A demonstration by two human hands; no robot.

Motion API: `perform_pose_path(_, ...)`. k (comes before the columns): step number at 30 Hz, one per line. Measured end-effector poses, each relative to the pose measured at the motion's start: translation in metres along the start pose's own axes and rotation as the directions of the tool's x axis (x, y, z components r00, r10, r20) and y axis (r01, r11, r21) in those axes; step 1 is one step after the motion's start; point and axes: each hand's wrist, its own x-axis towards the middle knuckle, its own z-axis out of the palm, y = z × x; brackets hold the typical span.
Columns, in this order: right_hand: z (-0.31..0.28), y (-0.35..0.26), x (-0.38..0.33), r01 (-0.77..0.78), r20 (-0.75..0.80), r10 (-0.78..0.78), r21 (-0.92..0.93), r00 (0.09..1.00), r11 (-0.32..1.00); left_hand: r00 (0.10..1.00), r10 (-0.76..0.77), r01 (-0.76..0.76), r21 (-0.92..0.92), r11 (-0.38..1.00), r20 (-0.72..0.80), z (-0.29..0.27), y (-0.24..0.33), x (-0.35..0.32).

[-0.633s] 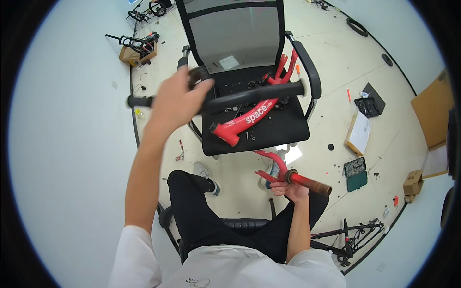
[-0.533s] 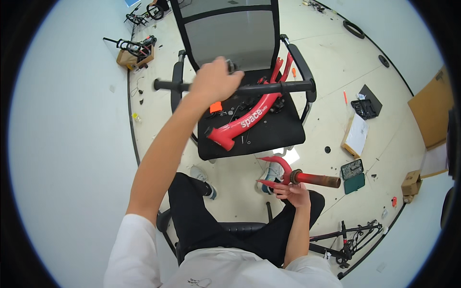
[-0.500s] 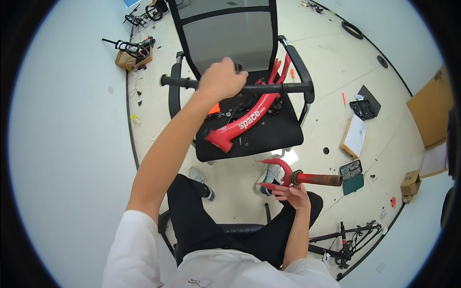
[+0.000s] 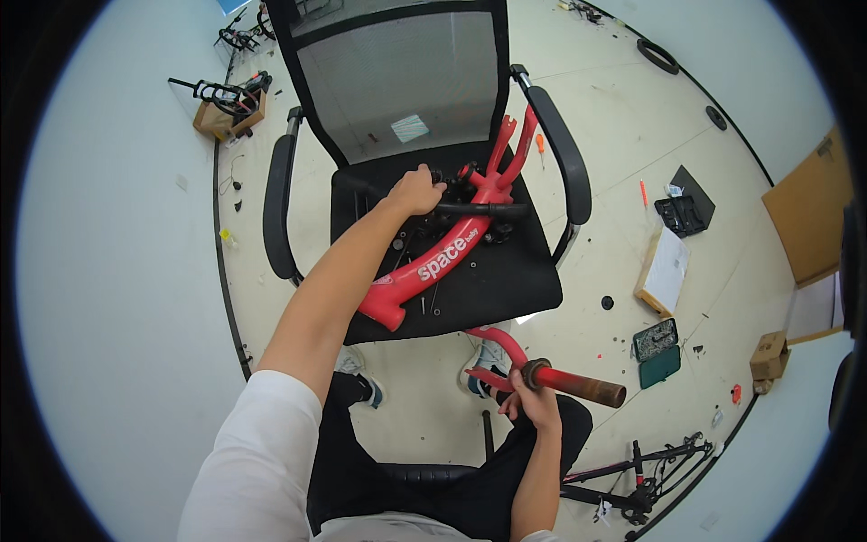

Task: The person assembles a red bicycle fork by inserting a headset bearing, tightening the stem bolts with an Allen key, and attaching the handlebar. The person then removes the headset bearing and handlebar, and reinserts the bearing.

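Observation:
My left hand [image 4: 415,191] is closed around the middle of a black handlebar [image 4: 488,210], which lies low over the seat of a black office chair [image 4: 506,285]. The bar's right end crosses a red bicycle frame [image 4: 424,269] with white lettering, resting slantwise on that seat. Dark small parts sit partly hidden around the bar and under my forearm. Over my right thigh, my right hand [image 4: 535,402] grips a red bicycle fork [image 4: 578,386] just by its crown. The fork's worn steerer tube points right, its two legs left, toward my shoe.
Chair armrests [image 4: 564,163] flank the seat. On the floor to the right are a white-topped flat box [image 4: 664,271], an open green case [image 4: 659,352] and a black tool case [image 4: 682,215]. A dark bicycle frame [image 4: 641,479] lies at lower right; a cardboard box [image 4: 217,120] stands far left.
My left hand has lowered the handlebar from armrest height toward the seat, onto the red frame. My right hand has shifted slightly down and left with the fork. The view has shifted.

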Motion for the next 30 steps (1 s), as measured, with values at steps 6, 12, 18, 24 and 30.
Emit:
perform_pose_path(6, 0.017, 0.004, 0.006, -0.127, 0.056, 0.129, -0.050, 0.990, 0.991, 0.995, -0.020, 0.018, 0.020, 1.000, 0.099, 0.011, -0.005, 0.022)
perform_pose_path(12, 0.029, -0.007, 0.005, -0.167, 0.116, 0.172, -0.051, 0.978, 0.985, 0.820, 0.509, -0.542, -0.070, 0.837, -0.260, -0.003, 0.037, -0.103)
perform_pose_path(18, 0.042, -0.003, 0.004, -0.178, 0.441, 0.157, 0.006, 0.884, 0.984, 0.759, 0.650, -0.594, -0.386, 0.706, 0.021, 0.039, 0.007, -0.275)
perform_pose_path(24, 0.072, 0.006, 0.004, -0.022, 0.342, 0.085, -0.184, 0.936, 0.983, 0.927, 0.338, -0.103, -0.758, 0.645, 0.162, 0.100, -0.047, -0.299)
perform_pose_path(30, 0.110, 0.008, 0.008, 0.367, 0.067, -0.401, -0.564, 0.913, 0.740, 0.963, 0.249, -0.076, -0.783, 0.618, 0.103, 0.096, -0.057, -0.301)
